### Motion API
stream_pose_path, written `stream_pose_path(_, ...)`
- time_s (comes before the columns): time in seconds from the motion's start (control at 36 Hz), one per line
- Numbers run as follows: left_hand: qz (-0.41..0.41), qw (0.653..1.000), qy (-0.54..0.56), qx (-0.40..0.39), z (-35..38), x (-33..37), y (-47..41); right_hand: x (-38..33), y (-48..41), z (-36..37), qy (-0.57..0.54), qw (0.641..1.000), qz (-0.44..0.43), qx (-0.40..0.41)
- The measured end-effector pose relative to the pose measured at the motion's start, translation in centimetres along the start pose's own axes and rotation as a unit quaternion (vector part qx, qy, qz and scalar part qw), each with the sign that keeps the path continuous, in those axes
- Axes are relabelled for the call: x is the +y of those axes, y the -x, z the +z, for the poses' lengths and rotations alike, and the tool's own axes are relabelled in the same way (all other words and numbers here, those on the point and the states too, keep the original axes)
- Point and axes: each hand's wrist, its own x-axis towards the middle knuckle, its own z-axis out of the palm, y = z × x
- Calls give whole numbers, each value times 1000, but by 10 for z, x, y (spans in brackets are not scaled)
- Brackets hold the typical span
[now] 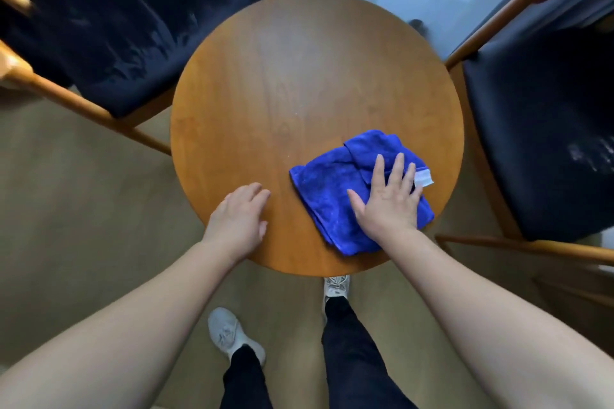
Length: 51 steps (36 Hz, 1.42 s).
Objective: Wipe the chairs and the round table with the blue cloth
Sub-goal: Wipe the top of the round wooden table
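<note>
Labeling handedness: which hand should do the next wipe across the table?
Right. The right hand lies flat on the cloth; the left hand sits on bare table, apart from it.

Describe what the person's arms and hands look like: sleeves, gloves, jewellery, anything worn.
The left forearm and right forearm are bare as far as the view shows; no sleeve edge appears. The left hand and right hand wear no gloves, and no ring, watch or bracelet is visible.

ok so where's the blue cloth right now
In the head view, the crumpled blue microfibre cloth lies on the near right part of the round wooden table, pressed flat under the right hand, with the left hand resting beside it.
</note>
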Motion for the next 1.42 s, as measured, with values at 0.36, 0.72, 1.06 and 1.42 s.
stream_pose_path(0.36,-18,996,-59,-70,22,-42,2,-51,-38,30,-121,984,134,6)
stream_pose_path(0.72,-21,995,1,-94,30,-47,-13,-37,-127,-3,44,985,-159,43)
stream_pose_path(1.06,-27,995,4,-95,31,-48,-13,-76,-122,14,-45,994,52,84)
stream_pose_path(1.42,-18,995,-15,-94,32,-51,-14,-51,-49,53,20,995,-63,69)
